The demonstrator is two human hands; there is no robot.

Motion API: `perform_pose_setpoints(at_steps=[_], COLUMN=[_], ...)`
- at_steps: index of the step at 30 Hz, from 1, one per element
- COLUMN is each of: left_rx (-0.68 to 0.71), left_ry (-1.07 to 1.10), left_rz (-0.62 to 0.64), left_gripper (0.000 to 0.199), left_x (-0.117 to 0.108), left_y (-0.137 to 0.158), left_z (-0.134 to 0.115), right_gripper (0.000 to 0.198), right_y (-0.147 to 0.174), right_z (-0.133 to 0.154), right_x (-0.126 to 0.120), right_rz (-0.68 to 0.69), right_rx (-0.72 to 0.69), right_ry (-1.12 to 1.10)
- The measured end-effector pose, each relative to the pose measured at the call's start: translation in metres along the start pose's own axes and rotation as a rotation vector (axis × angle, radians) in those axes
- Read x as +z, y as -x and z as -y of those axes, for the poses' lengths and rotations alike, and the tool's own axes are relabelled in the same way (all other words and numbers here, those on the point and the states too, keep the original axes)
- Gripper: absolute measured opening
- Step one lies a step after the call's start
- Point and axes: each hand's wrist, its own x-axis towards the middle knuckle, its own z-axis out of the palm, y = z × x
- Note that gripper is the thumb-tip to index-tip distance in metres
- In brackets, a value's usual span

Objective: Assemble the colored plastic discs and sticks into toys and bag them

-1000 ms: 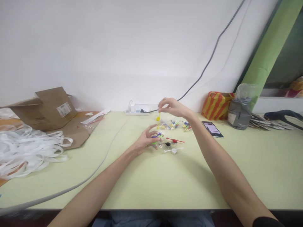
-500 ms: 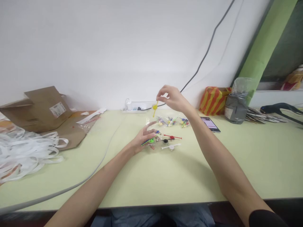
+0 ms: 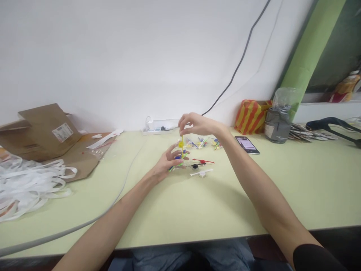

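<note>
Between the thumb and fingertips of my right hand [image 3: 194, 125] hangs a small yellow arrow spinner [image 3: 181, 144], upright, its lower end at the fingers of my left hand [image 3: 165, 164]. My left hand is curled around a clear plastic bag with blue and green spinners [image 3: 178, 158] in it; the bag's edges are hard to make out. Just right of that hand lie a red spinner [image 3: 202, 162], a black spinner [image 3: 195, 166] and a white spinner [image 3: 202, 173] on the table. Behind them rest several clear bags of coloured spinners [image 3: 201, 143].
A phone [image 3: 247, 145] lies to the right, near a striped bag [image 3: 248, 116] and a grey container [image 3: 278, 126]. A power strip [image 3: 160, 127] sits by the wall. On the left are a cardboard box [image 3: 45, 131], white straps [image 3: 31, 184] and a grey cable [image 3: 113, 203].
My right hand has come down and slightly left, bringing the yellow spinner from above to the left hand's fingers. The left hand still holds the bag.
</note>
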Motion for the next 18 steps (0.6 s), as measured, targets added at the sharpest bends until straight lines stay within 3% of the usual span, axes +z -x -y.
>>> perform_pose_setpoints(at_steps=[6, 12, 15, 18], left_rx=[0.011, 0.039, 0.017, 0.019], left_ry=[-0.017, 0.013, -0.008, 0.006], left_rz=[-0.025, -0.023, -0.05, -0.095], left_gripper=[0.087, 0.088, 0.074, 0.07], left_x=[0.002, 0.003, 0.001, -0.003], left_y=[-0.001, -0.002, -0.002, -0.003], left_z=[-0.004, -0.002, 0.002, 0.007], right_gripper=[0.03, 0.016, 0.016, 0.02], right_y=[-0.003, -0.003, -0.004, 0.003], right_z=[0.001, 0.005, 0.012, 0.008], right_x=[0.012, 0.013, 0.016, 0.017], right_rz=[0.066, -0.041, -0.164, -0.353], right_rx=[0.055, -0.024, -0.041, 0.066], right_ry=[-0.044, 0.04, 0.054, 0.11])
